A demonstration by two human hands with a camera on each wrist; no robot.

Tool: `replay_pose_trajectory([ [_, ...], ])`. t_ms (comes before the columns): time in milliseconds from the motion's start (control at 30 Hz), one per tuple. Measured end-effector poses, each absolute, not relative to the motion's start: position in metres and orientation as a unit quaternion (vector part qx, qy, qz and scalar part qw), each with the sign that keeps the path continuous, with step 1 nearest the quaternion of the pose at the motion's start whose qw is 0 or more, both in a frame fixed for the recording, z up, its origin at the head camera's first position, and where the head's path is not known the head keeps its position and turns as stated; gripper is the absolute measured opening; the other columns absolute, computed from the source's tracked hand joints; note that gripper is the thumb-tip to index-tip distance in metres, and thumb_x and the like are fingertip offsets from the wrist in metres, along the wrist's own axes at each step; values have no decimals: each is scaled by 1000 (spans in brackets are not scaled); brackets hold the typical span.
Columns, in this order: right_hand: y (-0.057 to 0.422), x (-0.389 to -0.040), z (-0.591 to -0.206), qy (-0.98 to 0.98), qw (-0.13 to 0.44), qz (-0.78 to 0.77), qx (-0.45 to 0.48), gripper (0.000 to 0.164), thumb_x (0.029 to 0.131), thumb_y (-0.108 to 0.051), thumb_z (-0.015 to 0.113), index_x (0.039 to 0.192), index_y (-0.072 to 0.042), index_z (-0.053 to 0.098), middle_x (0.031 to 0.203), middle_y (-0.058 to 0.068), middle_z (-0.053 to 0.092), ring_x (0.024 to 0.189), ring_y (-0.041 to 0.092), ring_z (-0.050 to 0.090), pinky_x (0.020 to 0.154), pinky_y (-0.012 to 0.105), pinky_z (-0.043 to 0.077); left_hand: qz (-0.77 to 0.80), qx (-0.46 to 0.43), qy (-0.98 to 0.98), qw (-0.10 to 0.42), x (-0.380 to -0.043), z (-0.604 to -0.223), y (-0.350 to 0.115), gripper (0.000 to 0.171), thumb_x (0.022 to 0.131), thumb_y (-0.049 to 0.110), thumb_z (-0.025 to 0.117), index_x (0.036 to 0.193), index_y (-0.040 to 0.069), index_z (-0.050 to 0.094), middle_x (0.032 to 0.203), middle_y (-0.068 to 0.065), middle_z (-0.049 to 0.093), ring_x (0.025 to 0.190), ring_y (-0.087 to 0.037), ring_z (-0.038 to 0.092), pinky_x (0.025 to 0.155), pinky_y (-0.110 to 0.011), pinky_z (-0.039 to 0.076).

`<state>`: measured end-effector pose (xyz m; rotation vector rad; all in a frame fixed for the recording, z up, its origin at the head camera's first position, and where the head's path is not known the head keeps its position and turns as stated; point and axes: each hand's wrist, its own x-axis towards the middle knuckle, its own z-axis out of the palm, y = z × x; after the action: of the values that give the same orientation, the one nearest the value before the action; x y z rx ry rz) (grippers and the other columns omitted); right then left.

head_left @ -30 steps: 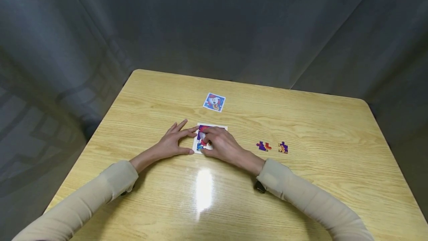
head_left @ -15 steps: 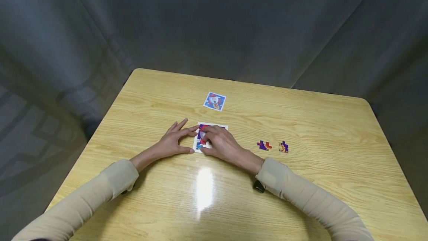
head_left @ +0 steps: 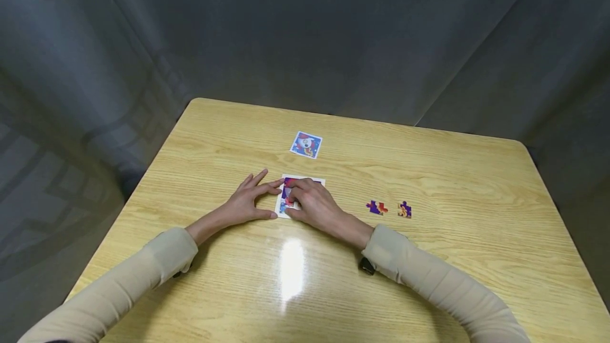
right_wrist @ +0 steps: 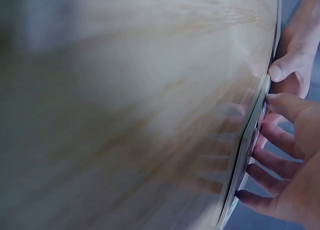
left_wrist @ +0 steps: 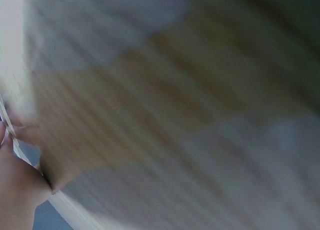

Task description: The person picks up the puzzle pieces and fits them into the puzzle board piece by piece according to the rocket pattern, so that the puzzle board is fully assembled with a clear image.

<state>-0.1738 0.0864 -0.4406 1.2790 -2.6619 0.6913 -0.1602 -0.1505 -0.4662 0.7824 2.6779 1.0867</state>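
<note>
A small jigsaw puzzle in a white-bordered tray (head_left: 279, 206) lies flat on the table, partly covered by my right hand (head_left: 315, 202). That hand's bent fingertips rest spread on the puzzle, the thumb near its front edge. The right wrist view shows these fingertips along the top of the thin tray (right_wrist: 241, 149). My left hand (head_left: 245, 202) lies at the tray's left side, thumb and index finger spread apart at its border. Purple, red and blue pieces show between the hands. In the left wrist view only part of the left hand (left_wrist: 20, 190) appears.
A square picture card (head_left: 306, 145) with a cartoon figure lies behind the tray. To the right are loose purple-and-red puzzle pieces (head_left: 375, 207) and a purple-and-orange piece (head_left: 404, 209). The wooden table (head_left: 457, 258) reaches back to a grey curtain (head_left: 305, 41).
My right hand's fingers shift slightly over the lower left part of the puzzle. The left hand, the card and the loose pieces stay in place.
</note>
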Motion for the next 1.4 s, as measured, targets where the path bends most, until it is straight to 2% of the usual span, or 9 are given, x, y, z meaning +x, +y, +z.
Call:
replay_pose_trajectory([
  [467, 86, -173, -440, -877, 47, 215, 427, 20, 84, -27, 75, 78, -12, 63, 122, 13, 62, 113, 28, 56, 93, 44, 47, 362, 266, 891, 71, -159, -467, -151, 52, 80, 38, 78, 124, 16, 61, 152, 7, 38, 147, -29, 7, 117, -52, -3],
  [700, 88, -170, -435, -883, 34, 185, 430, 18, 88, -29, 71, 85, -11, 68, 126, 14, 60, 115, 29, 54, 102, 46, 42, 363, 262, 891, 75, -160, -467, -151, 52, 80, 38, 77, 125, 16, 61, 152, 8, 37, 148, -28, 6, 117, -51, -4],
  [1067, 89, -164, -432, -883, 60, 124, 448, 15, 91, -27, 68, 91, -12, 73, 119, 11, 63, 113, 28, 54, 101, 46, 41, 361, 264, 892, 71, -161, -469, -151, 53, 80, 40, 77, 125, 18, 61, 152, 10, 38, 148, -27, 6, 117, -51, -4],
  [1267, 92, -159, -430, -880, 64, 97, 461, 19, 94, -24, 61, 96, -10, 74, 121, 13, 65, 115, 30, 56, 102, 47, 41, 362, 261, 893, 68, -161, -468, -150, 54, 79, 40, 78, 125, 17, 61, 151, 9, 38, 148, -28, 7, 117, -51, -4],
  [1400, 94, -160, -429, -877, 43, 104, 467, 25, 95, -26, 59, 104, -7, 74, 125, 16, 62, 118, 32, 54, 105, 47, 39, 362, 258, 893, 70, -160, -467, -150, 53, 79, 39, 78, 125, 17, 62, 151, 9, 38, 148, -27, 7, 117, -50, -4],
])
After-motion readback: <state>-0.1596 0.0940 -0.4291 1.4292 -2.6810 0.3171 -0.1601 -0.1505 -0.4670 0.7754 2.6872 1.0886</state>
